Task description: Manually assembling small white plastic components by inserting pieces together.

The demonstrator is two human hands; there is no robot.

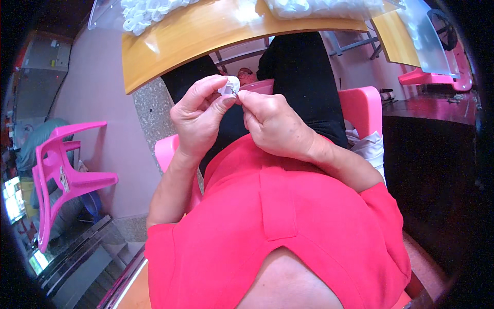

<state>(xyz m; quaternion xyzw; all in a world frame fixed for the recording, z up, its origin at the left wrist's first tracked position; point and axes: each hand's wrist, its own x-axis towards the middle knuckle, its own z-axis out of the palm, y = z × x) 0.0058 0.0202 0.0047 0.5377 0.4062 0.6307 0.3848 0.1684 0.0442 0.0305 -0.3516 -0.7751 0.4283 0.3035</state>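
Over my lap, my left hand [198, 116] pinches a small white round plastic part [231, 84] between thumb and fingertips. The part is hollow, with its open side showing. Against its right edge, my right hand [275, 123] is closed, thumb and forefinger pressed together. Something tiny and dark shows where the right fingertips meet the part; what it is cannot be made out. A pink basin [261, 86] sits between my knees, just beyond the hands and partly hidden by them.
Ahead stands a wooden table [247, 38] bearing clear trays with many white plastic parts [146, 13]. A pink plastic chair [69, 175] is on the left by the wall. On the right are a dark table [432, 109] and another pink chair [460, 72].
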